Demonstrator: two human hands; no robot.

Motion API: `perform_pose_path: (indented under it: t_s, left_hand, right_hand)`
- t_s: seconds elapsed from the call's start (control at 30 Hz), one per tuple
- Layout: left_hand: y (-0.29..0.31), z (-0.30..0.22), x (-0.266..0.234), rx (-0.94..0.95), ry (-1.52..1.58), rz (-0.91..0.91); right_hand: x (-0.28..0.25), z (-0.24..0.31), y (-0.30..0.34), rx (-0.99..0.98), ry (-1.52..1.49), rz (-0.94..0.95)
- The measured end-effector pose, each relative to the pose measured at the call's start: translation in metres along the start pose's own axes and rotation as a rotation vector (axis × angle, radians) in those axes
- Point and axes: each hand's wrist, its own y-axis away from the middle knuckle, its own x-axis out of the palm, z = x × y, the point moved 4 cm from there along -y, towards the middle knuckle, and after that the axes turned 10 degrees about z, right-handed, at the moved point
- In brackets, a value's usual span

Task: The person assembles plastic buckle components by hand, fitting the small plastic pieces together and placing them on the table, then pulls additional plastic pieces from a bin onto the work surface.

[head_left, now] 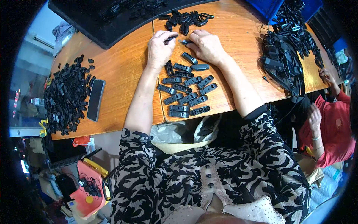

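Note:
My left hand [160, 48] pinches a small black plastic part [170, 39] between thumb and fingers. A short way to its right, my right hand [207, 46] grips another small black part [185, 42], partly hidden by the fingers. The two parts are apart. Just beyond both hands lies a loose pile of black plastic pieces [189, 19]. Between my forearms, several black plastic clip-like pieces [192, 80] are spread in rough rows down to the table's front edge. Some lie with their hollow ribbed side up.
A large heap of small black parts [67, 99] covers the table's left end, beside a dark phone [96, 100]. A black tray [93, 22] stands at the back. On the right are a black bag with cables [282, 65], more black parts [298, 37], a blue bin [265, 9] and a co-worker in red [330, 123].

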Motion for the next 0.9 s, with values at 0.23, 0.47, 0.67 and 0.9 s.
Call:
perform_pose_path:
  t_s: [0.23, 0.47, 0.67, 0.9]
  left_hand:
    - [0.001, 0.003, 0.004, -0.169, 0.305, 0.032]
    - [0.003, -0.016, 0.003, -0.065, 0.123, 0.1]
    - [0.003, -0.017, 0.005, -0.052, 0.097, 0.116]
    - [0.004, -0.02, 0.009, 0.003, 0.134, 0.122]
  right_hand:
    - [0.007, -0.007, -0.002, 0.239, -0.943, 0.053]
    - [0.011, -0.001, 0.0, 0.301, -1.337, 0.162]
    - [0.007, -0.002, 0.001, 0.353, -1.351, 0.229]
    - [0.003, -0.009, -0.007, 0.436, -1.342, 0.344]
